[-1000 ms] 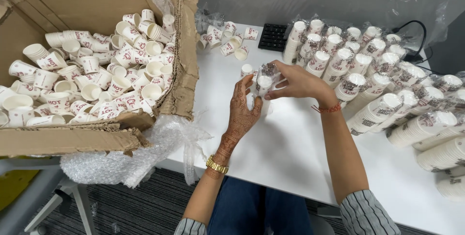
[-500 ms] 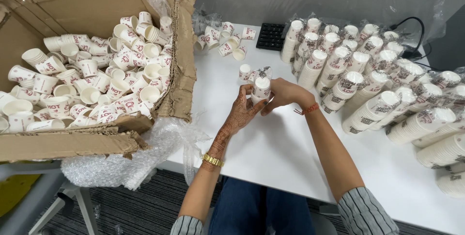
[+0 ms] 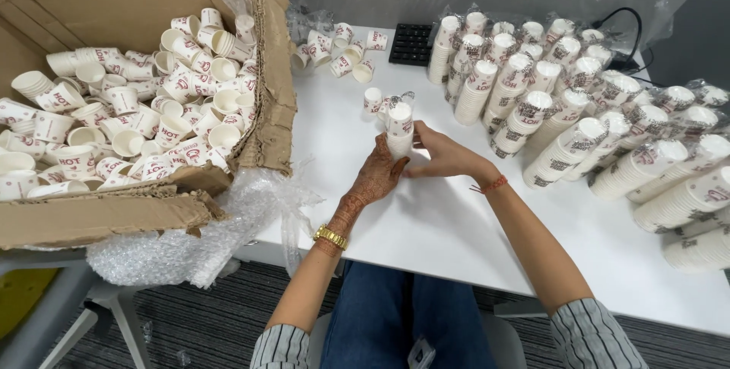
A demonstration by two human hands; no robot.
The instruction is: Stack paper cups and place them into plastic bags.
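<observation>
Hundreds of loose paper cups (image 3: 129,122) fill the cardboard box (image 3: 270,110) at nine o'clock. Centrally, left hand (image 3: 378,175) and right hand (image 3: 445,154) together clasp a short cup stack (image 3: 399,129) above the white surface (image 3: 426,224); wrapped stacks (image 3: 578,103) lie at two o'clock.

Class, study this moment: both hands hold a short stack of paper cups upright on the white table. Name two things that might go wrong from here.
1. The stack of cups, gripped by the left hand and right hand, may tip and knock the single cup just behind it.
2. The wrapped cup stacks lean closely together beside the right forearm; a nudge might set them rolling across the table.
</observation>
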